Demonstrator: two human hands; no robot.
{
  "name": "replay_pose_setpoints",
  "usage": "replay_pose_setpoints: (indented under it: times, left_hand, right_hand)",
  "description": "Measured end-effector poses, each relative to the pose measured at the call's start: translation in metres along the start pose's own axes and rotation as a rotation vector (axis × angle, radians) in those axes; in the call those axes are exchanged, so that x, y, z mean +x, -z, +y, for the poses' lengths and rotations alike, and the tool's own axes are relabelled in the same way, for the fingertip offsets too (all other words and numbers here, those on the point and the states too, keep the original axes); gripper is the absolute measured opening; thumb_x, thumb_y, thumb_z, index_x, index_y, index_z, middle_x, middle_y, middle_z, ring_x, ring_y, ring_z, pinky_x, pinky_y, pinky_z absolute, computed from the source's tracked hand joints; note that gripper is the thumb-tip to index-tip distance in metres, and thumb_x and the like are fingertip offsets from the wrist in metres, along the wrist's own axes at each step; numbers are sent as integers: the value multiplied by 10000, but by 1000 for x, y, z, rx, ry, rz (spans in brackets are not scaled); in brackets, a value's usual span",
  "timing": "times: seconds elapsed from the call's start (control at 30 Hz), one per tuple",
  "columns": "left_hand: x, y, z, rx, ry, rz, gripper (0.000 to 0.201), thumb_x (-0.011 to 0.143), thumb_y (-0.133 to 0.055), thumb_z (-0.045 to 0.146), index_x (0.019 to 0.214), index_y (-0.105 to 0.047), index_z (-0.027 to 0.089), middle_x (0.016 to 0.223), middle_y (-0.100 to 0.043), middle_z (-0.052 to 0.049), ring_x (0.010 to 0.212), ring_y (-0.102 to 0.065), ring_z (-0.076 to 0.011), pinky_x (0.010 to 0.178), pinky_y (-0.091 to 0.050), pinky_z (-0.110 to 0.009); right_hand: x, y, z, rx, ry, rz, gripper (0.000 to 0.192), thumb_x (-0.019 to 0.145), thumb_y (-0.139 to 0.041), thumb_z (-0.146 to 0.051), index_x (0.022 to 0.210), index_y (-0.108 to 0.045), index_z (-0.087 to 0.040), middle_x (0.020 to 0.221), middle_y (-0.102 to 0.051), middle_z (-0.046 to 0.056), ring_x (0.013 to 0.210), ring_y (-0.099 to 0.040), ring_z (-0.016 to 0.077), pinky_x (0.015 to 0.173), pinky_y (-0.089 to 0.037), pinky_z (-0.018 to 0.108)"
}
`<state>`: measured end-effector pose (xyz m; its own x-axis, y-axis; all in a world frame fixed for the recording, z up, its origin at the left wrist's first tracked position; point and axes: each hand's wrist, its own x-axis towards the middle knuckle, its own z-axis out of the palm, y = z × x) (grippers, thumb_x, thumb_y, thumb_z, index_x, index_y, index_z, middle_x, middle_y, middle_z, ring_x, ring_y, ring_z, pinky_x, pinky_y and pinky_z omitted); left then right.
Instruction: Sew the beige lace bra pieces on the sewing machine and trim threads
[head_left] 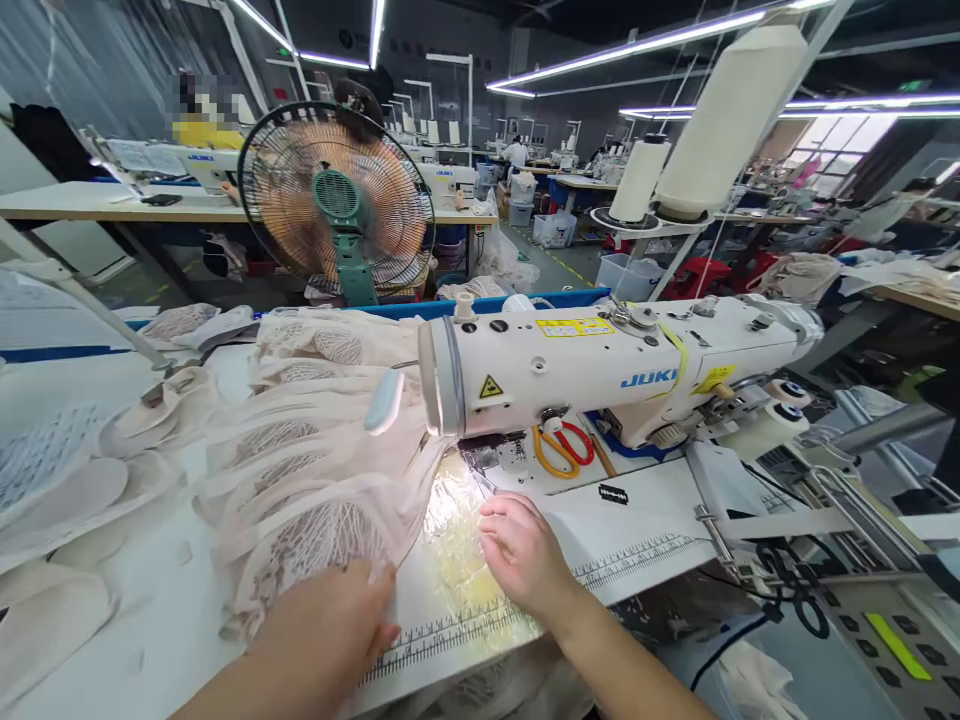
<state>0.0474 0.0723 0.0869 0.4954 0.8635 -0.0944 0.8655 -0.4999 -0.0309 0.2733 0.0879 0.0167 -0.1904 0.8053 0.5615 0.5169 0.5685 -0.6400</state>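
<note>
Left hand [330,625] spread flat, palm down, pressing the near edge of a pale beige lace bra cup [315,530] atop an overlapping stack on the white table [150,620]. Right hand [525,555] loosely curled, gripping nothing, fingertips on glossy sheeting beside the needle plate of the white sewing machine [600,375]. Orange-handled scissors [562,445] behind.

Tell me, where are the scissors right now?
The scissors lie on the table under the sewing machine arm, just beyond the right hand.
</note>
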Motion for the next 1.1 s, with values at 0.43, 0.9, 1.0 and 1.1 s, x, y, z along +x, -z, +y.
replay_pose_setpoints:
  times: [0.43, 0.9, 1.0, 1.1]
  left_hand:
    - [9, -49, -65, -55, 234, 118, 599, 830, -473, 425, 1294, -495, 47, 1399, -424, -222, 1283, -404, -361, 1065, -301, -502]
    - [-14, -29, -66, -135, 223, 104, 386, 836, -375, 67, 1154, -586, 128, 1077, -636, -119, 994, -568, -270, 826, -465, -403]
    - [-24, -25, -66, -144, 234, 88, 428, 800, -346, 6, 1097, -622, 145, 997, -654, -95, 931, -581, -259, 767, -480, -390]
    - [-47, -34, -73, -177, 231, 64, 471, 772, -365, 13, 1131, -622, 178, 980, -669, -76, 923, -591, -255, 757, -491, -373]
  right_hand:
    - [-102, 14, -17, 207, 123, -809, 224, 870, -535, -412, 969, -655, -250, 910, -721, 22, 852, -678, 149, 766, -543, 225]
    - [-104, -1, -32, -242, -214, -847, 395, 673, -745, -234, 1062, -677, -212, 1074, -683, 111, 974, -641, 304, 811, -535, 358]
    - [-86, 18, -54, -29, -298, -929, 324, 744, -698, -306, 1063, -681, -253, 1048, -694, 59, 962, -643, 230, 832, -513, 276]
    - [-64, 44, -71, 104, -452, -1033, 313, 797, -644, -389, 1086, -671, -270, 1094, -667, 46, 982, -614, 199, 773, -503, 235]
